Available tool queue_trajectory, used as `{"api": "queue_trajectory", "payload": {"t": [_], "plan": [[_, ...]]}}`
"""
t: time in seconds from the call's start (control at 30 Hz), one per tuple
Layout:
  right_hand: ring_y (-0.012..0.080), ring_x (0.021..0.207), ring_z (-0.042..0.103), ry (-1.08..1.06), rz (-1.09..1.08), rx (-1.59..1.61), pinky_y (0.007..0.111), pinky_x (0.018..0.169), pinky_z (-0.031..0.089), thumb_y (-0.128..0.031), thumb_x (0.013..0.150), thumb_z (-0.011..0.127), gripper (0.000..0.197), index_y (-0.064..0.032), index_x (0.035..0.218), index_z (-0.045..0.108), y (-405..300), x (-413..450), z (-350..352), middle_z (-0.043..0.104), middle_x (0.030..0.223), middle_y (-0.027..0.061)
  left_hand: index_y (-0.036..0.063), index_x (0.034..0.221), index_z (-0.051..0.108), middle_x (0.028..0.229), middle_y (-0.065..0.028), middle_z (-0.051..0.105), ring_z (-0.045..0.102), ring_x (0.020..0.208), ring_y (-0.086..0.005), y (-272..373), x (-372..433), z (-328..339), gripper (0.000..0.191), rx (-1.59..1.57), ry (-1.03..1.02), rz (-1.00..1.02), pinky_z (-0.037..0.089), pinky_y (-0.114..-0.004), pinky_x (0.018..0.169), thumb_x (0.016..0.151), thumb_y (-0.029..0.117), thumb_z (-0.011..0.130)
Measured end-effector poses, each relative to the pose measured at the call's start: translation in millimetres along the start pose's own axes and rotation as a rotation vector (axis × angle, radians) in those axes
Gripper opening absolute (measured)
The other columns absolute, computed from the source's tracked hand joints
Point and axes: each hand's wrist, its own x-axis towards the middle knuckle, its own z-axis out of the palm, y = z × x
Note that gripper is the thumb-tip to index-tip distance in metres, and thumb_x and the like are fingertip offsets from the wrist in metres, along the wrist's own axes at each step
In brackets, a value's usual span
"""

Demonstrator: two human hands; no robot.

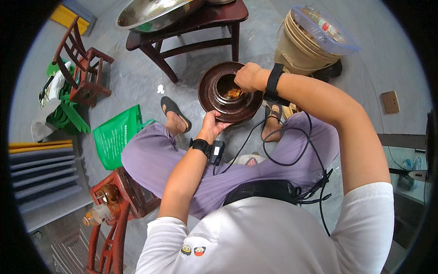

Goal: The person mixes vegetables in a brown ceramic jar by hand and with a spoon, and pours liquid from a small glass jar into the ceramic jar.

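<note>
A brown glazed ceramic pickle jar (207, 90) stands on the floor between my feet, with a wide collar around its round mouth. Chopped red, orange and pale food (233, 93) shows inside the mouth. My left hand (213, 125) grips the near edge of the collar, thumb on top. At the right side of the mouth is my right hand (249, 77), its fingers curled and reaching down inside. Whatever those fingers may hold is hidden by the hand and the jar's wall. Both wrists wear black straps, and a black cable (239, 150) runs from them across my lap.
Ahead, a steel basin (154, 20) rests on a dark red wooden stool (191, 25). Stacked buckets (294, 51) at right carry a lilac basket (347, 49) with bottles. Left are a green bag (114, 137), a small chair (90, 68) and another chair (125, 205) with glass jars (109, 195).
</note>
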Motion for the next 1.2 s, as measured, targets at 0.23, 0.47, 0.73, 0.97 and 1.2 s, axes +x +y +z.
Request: {"api": "queue_trajectory", "payload": {"t": [0.23,0.47,0.73,0.97,1.2], "plan": [[0.0273,0.094,0.07,0.115,0.087,0.093,0.039,0.077,0.055,-0.02,0.083,0.059,0.023,-0.0084,0.095,0.075,11,-4,-16,0.072,0.1,0.0128,-0.0144,0.119,0.042,0.13,-0.0295,0.049,0.05,0.12,-0.0483,1,-1,2,0.042,0.007,0.03,-0.015,0.044,-0.063,0.099,0.081,0.003,0.039],[0.0252,0.097,0.07,0.073,0.107,0.126,0.036,0.082,0.053,-0.02,0.089,0.055,0.026,-0.0086,0.1,0.075,-10,17,-4,0.072,0.104,0.0111,-0.0095,0.106,0.046,0.127,-0.0278,0.051,0.051,0.119,-0.0463,0,-2,1,0.029,0.037,0.048,0.003,0.042,-0.064,0.101,0.081,0.003,0.04],[0.0251,0.097,0.07,0.119,0.166,0.107,0.038,0.081,0.054,-0.02,0.087,0.058,0.024,-0.0086,0.099,0.075,-1,10,-10,0.072,0.103,0.0106,-0.0131,0.113,0.042,0.13,-0.0298,0.047,0.048,0.122,-0.0488,2,-6,5,0.036,0.019,0.018,0.007,0.04,-0.064,0.103,0.081,0.002,0.04],[0.0249,0.096,0.07,0.042,0.211,0.12,0.038,0.078,0.055,-0.018,0.086,0.057,0.023,-0.0092,0.098,0.075,-3,10,7,0.072,0.103,0.0105,-0.0132,0.114,0.042,0.13,-0.03,0.046,0.048,0.12,-0.0492,1,-3,1,0.037,0.014,0.009,-0.002,0.042,-0.065,0.101,0.08,0.002,0.039],[0.0292,0.093,0.07,0.031,0.303,0.187,0.04,0.078,0.055,-0.021,0.085,0.058,0.023,-0.0082,0.093,0.075,-3,7,15,0.072,0.1,0.0133,-0.0078,0.111,0.046,0.121,-0.0267,0.053,0.055,0.114,-0.0467,12,-4,6,0.035,0.046,0.076,-0.064,0.047,-0.067,0.091,0.079,0.004,0.042]]}}
